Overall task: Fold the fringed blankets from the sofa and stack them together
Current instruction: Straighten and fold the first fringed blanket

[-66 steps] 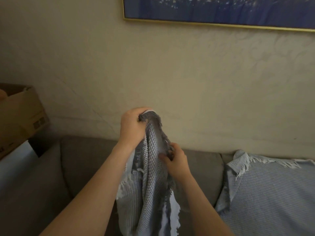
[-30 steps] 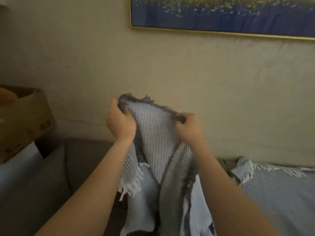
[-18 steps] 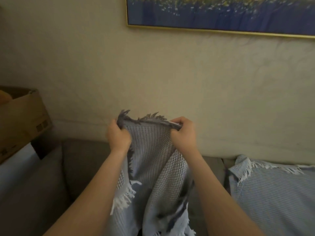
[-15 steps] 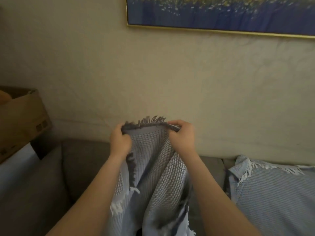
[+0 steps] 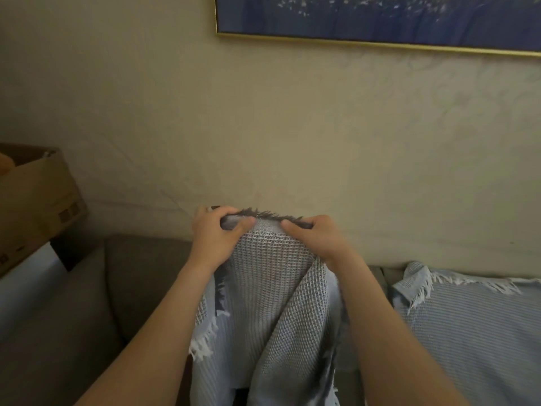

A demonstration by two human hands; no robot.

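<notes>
1. A beige wall (image 5: pixel 292 127) fills most of the view, with the lower edge of a gold-framed blue picture (image 5: pixel 380 19) at the top right.
2. A grey sofa (image 5: pixel 140 276) runs along the bottom, its backrest against the wall.
3. A second fringed blanket (image 5: pixel 474 326), pale blue with a white fringe along its upper edge, lies spread on the sofa at the right, apart from the hands.
4. The held blanket (image 5: pixel 272 303), a waffle-weave grey-blue cloth, hangs upright in front of the sofa's middle, between the two forearms. Its dark fringe stands up along the top edge; a white fringe shows lower on its left side.
5. A cardboard box (image 5: pixel 32 206) sits at the left edge, beside the sofa's arm.
6. The left hand (image 5: pixel 213 235) is closed on the top edge of the held blanket, thumb pressed on the near face and fingers curled over the far side.
7. The right hand (image 5: pixel 316 235) grips the same top edge just to the right, thumb on the near face, fingers wrapped behind. The two hands are near each other, with a short span of fringe between them.
</notes>
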